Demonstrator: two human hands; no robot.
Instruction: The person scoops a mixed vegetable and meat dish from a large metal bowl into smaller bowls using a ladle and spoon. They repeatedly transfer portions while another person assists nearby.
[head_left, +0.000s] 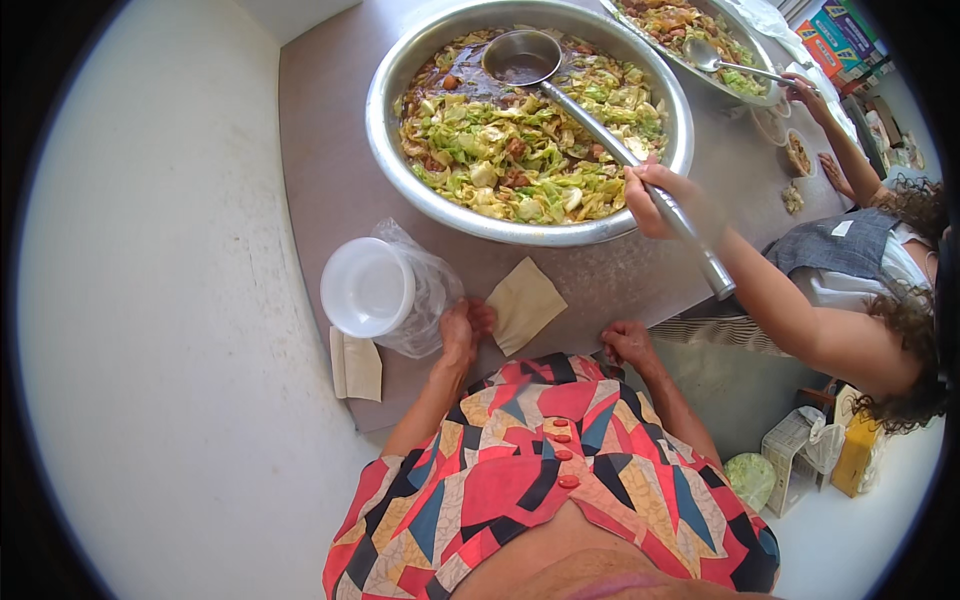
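Observation:
My left hand (465, 326) rests at the clear plastic bag (429, 311), its fingers loosely bent beside a folded beige cloth (527, 306). Nothing shows in its grasp. A white plastic tub (367, 287), or a stack of them, lies partly inside the bag with its round mouth facing up toward me. At the front edge of the table (600, 277), my right hand (628, 343) has its fingers curled, with no object visible in them. Ahead stands a large metal basin (379, 142) of chopped cabbage, meat chunks and brown broth (517, 142).
A co-worker's hand (660, 199) grips a long-handled metal ladle (592, 124) across the basin. Beyond, another person's hand (802, 88) holds a spoon (705, 56) over a second basin (761, 67). A second cloth (356, 366) lies left; a white wall (165, 285) borders the table.

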